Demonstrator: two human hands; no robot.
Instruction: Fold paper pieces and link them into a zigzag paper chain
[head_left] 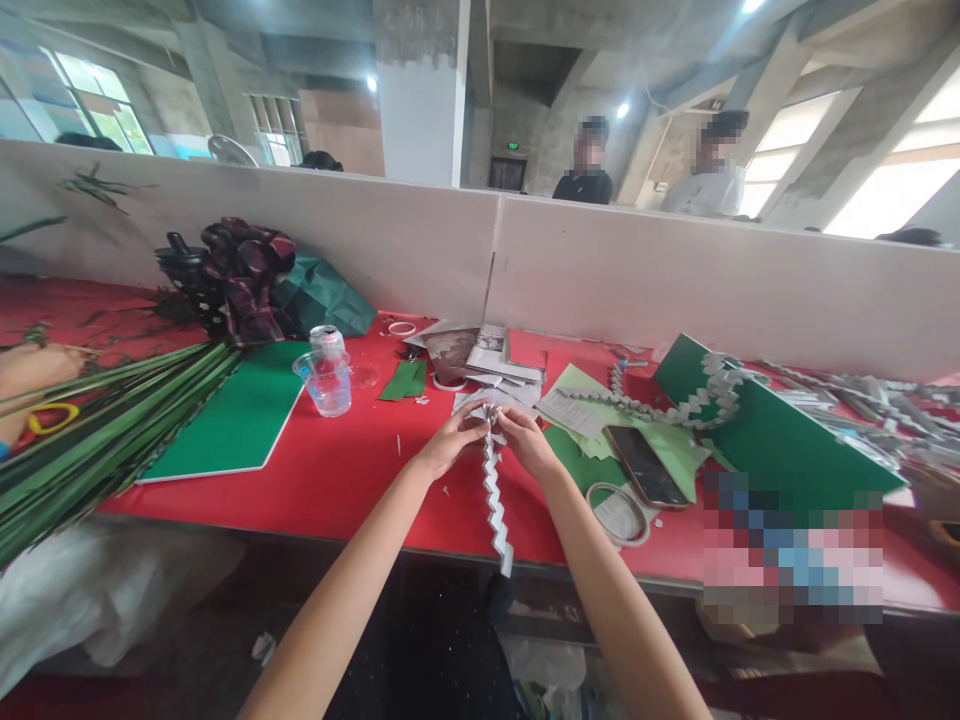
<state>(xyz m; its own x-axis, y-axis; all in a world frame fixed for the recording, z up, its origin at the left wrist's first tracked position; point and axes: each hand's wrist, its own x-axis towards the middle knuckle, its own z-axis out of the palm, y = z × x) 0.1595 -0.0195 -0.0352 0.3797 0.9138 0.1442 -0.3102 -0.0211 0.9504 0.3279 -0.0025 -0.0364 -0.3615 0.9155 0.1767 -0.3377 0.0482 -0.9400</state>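
Observation:
A zigzag folded paper chain (493, 490), white and grey, hangs down from between my hands past the front edge of the red table. My left hand (455, 440) pinches its upper end from the left. From the right, the fingers of my right hand (523, 437) close on the same end. The fingertips of both hands nearly meet, and the small folds between them are too fine to make out. Just behind my hands lie loose paper pieces (517, 388). A phone (649, 467) and a roll of tape (619, 515) lie right of my right hand.
On the left, long green leaves (142, 410) cross a green board (240, 415), with another person's hand (37, 375) beside them. A plastic cup (330, 385) stands by a can (326, 338). Another folded chain (675, 408) rests near an upright green board (780, 440). A white partition (637, 270) runs behind.

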